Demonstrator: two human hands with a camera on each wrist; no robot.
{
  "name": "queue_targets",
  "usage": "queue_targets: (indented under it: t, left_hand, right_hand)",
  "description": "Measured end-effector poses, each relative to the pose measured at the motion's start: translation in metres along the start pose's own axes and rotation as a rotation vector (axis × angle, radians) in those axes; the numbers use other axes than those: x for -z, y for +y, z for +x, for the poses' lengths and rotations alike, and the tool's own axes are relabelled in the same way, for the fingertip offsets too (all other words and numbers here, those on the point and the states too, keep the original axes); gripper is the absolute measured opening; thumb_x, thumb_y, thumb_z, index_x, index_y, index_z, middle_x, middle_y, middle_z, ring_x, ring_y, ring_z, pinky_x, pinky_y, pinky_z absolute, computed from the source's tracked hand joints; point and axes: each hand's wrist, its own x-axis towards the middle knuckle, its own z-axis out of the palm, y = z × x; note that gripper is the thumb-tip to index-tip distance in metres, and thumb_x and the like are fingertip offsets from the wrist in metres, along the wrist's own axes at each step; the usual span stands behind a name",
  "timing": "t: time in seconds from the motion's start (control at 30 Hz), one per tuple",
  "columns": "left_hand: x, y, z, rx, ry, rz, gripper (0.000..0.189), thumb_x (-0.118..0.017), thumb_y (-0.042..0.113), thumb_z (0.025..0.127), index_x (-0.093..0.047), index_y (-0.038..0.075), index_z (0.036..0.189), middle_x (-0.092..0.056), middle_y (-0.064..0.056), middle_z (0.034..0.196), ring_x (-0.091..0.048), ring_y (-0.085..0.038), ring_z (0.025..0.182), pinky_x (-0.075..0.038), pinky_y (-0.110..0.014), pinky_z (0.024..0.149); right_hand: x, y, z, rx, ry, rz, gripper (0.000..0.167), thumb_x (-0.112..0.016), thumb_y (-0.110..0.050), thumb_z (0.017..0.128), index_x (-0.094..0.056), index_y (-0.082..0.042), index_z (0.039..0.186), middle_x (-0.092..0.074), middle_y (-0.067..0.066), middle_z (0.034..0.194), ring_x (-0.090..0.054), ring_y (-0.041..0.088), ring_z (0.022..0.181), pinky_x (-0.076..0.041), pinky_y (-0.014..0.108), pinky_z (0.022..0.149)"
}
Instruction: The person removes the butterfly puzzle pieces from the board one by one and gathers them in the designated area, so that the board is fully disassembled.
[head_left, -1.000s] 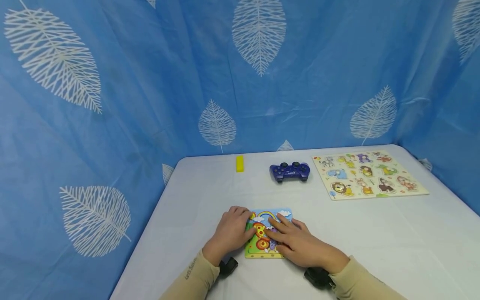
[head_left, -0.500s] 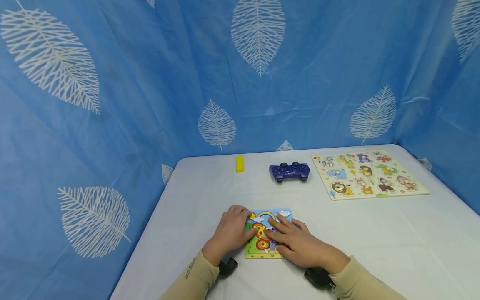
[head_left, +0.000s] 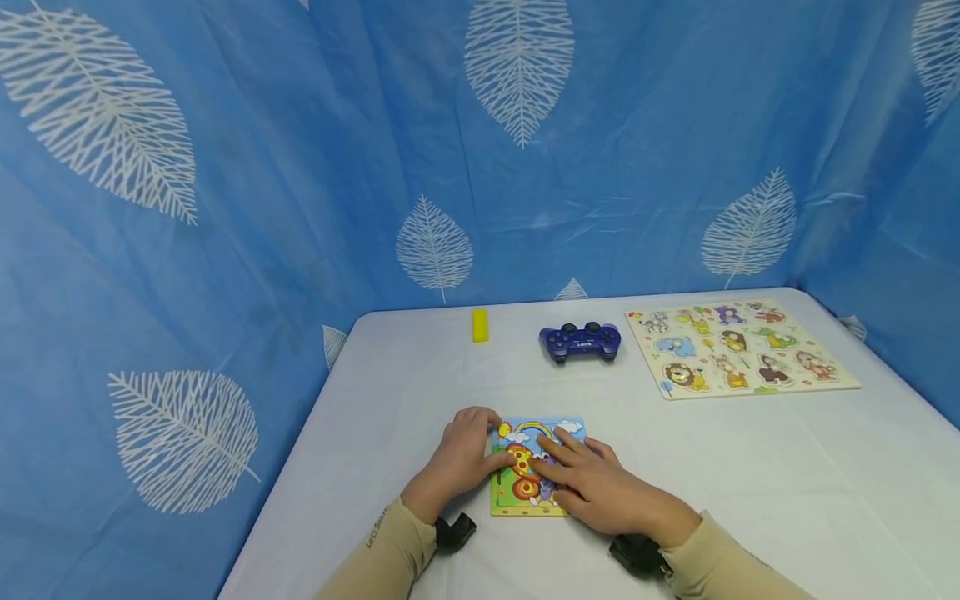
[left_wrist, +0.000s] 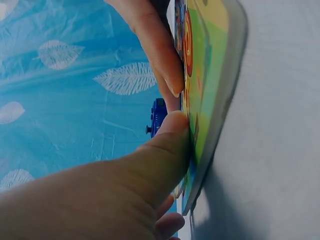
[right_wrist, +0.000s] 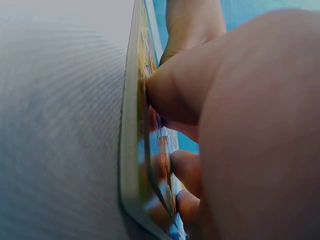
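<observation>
- Puzzle point(head_left: 527, 488) is lying flat on the white surface point(head_left: 405, 383), near side, right between the two hands. Bright kiddie picture on it, printed rainbow point(head_left: 534, 427) along the far part.
- Left hand point(head_left: 459, 454) is on the puzzle's left side. Thumb's out on the picture, the fingers are loosely bent around the far left corner. Looks relaxed, not clamped on anything.
- Right hand point(head_left: 588, 483) is fanned out over the right half, fingers spread, a few tips right on the picture. One finger sits over by the right edge. The right wrist view shows the thumb down on the puzzle's face too.
- The hands cover a good bit of the picture, so can't tell what's under the right palm.
- Far back on the surface there's a yellow block point(head_left: 480, 326), standing well apart from the hands.
- Blue controller point(head_left: 581, 342) is to the right of that, also near the back.
- Animal board point(head_left: 752, 360) lies flat at the back right, just beside the controller, with rows of cartoon animals.
- Blue curtain point(head_left: 322, 192) with white leaves hangs behind and around it all.
</observation>
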Motion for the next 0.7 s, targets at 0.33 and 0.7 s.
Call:
queue_targets:
  t: [0.33, 0.7]
  left_hand:
    - [-0.0002, 0.0011, -0.0013, -0.022, 0.054, 0.038, 0.058, -0.081, 0.047, 0.087, -0.060, 0.009, 0.127, -0.062, -0.004, 0.125, -0.051, -0.026, 0.130, -0.042, -0.048, 0.108]
    - [-0.0010, 0.0030, 0.0020, 0.001, 0.084, -0.053, 0.046, -0.082, 0.037, 0.090, -0.062, 0.011, 0.123, -0.068, 0.000, 0.108, -0.057, -0.024, 0.120, -0.046, -0.045, 0.104]
  right_hand:
    - [-0.0004, -0.0003, -0.0001, -0.005, 0.001, -0.007, 0.047, -0.048, -0.033, 0.109, -0.047, -0.028, 0.156, -0.027, 0.006, 0.169, -0.018, 0.038, 0.157, -0.021, 0.071, 0.113]
    - [0.0010, -0.0014, -0.0012, 0.000, -0.008, 0.005, 0.048, -0.048, -0.032, 0.109, -0.046, -0.026, 0.156, -0.026, 0.007, 0.170, -0.017, 0.038, 0.157, -0.020, 0.071, 0.113]
